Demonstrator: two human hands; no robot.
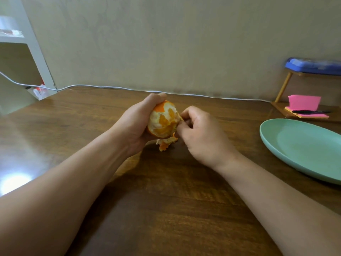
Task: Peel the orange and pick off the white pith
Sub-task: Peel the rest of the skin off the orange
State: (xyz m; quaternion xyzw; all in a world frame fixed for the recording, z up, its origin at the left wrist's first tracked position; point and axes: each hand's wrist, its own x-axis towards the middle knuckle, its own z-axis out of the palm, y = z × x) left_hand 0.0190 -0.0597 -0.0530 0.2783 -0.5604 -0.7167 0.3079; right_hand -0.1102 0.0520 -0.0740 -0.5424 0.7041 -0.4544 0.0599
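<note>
My left hand [137,122] grips a partly peeled orange [163,120] above the wooden table [166,200]. Orange flesh and patches of white pith face me, and rind still shows at the top and the lower left. My right hand [200,133] sits against the fruit's right side with its fingers curled, pinching a strip of peel at the orange's edge. A torn piece of peel [166,144] hangs below the fruit between the two hands; whether it is still attached I cannot tell.
A green plate [302,150] lies on the table at the right. Behind it a small wooden stand [282,89] carries a blue case [313,65], pink sticky notes [304,102] and a black pen [310,112]. A white cable [110,87] runs along the wall.
</note>
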